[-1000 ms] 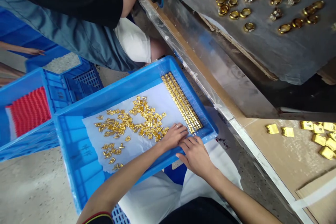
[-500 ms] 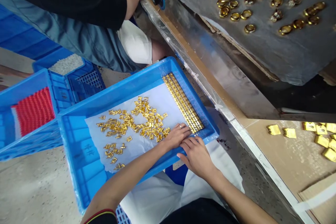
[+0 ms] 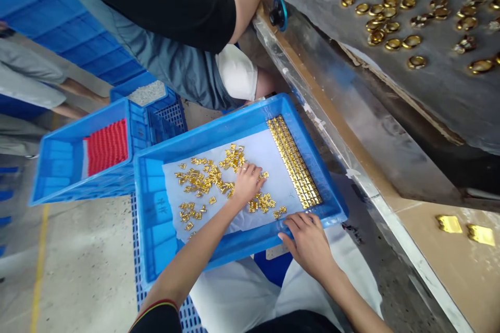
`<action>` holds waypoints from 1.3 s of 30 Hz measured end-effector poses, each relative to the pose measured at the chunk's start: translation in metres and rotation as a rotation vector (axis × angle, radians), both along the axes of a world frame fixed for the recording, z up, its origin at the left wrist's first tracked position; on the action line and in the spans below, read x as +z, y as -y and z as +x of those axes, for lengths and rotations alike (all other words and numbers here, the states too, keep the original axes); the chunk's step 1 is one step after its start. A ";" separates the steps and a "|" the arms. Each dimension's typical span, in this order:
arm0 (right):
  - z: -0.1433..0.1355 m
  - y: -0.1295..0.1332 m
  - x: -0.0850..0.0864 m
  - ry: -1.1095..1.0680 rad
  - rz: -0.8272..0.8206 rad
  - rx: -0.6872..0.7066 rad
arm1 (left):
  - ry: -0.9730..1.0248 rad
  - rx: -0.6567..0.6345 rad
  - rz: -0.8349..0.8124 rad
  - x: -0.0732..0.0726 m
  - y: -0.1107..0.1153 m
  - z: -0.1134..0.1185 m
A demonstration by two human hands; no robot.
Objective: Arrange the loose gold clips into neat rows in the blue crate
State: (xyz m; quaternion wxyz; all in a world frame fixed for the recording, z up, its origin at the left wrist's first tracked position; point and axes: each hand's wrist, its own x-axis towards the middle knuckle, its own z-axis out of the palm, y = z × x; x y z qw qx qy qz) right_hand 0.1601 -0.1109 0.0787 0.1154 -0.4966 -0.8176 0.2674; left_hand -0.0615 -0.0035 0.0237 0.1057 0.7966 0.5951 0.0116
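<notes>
A blue tray (image 3: 156, 187) lies across my lap, lined with white paper (image 3: 273, 156). Scattered over the paper are small gold pieces (image 3: 199, 179). Neat rows of gold pieces (image 3: 295, 161) form a long block along the tray's right end. My left hand (image 3: 248, 182) rests among the loose pieces, fingers bent towards the right; what lies under its fingertips is hidden. My right hand (image 3: 308, 239) lies over the tray's near rim, thumb spread from the fingers, close to two or three loose pieces (image 3: 279, 212). Nothing shows in it.
At the left stands a blue crate with red items (image 3: 107, 148), beside a bin of whitish pieces (image 3: 147, 93). A person in a black shirt (image 3: 167, 0) sits beyond the tray. A workbench edge (image 3: 332, 151) runs along the right, with gold rings (image 3: 392, 44) on grey sheeting.
My left hand has moved left from the end of the rows to the scattered pieces. A few loose pieces now lie near my right hand. The camera view has shifted.
</notes>
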 end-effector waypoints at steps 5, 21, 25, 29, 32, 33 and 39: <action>-0.002 0.002 -0.002 -0.013 0.038 -0.028 | -0.060 -0.102 -0.039 -0.008 -0.026 0.004; 0.003 0.001 -0.028 0.106 0.141 0.069 | 0.054 0.280 0.084 -0.029 -0.137 -0.016; 0.006 0.001 -0.031 0.121 0.151 0.109 | 0.063 0.285 0.039 -0.038 -0.135 -0.014; 0.005 0.002 -0.031 0.120 0.160 0.094 | 0.028 0.330 0.011 -0.034 -0.152 0.000; 0.003 0.004 -0.031 0.122 0.163 0.078 | 0.041 0.381 0.019 -0.030 -0.160 0.010; 0.002 0.004 -0.031 0.124 0.162 0.064 | 0.048 0.395 0.028 -0.030 -0.161 0.013; -0.003 0.008 -0.032 0.107 0.154 0.000 | 0.054 0.440 0.062 -0.032 -0.165 0.026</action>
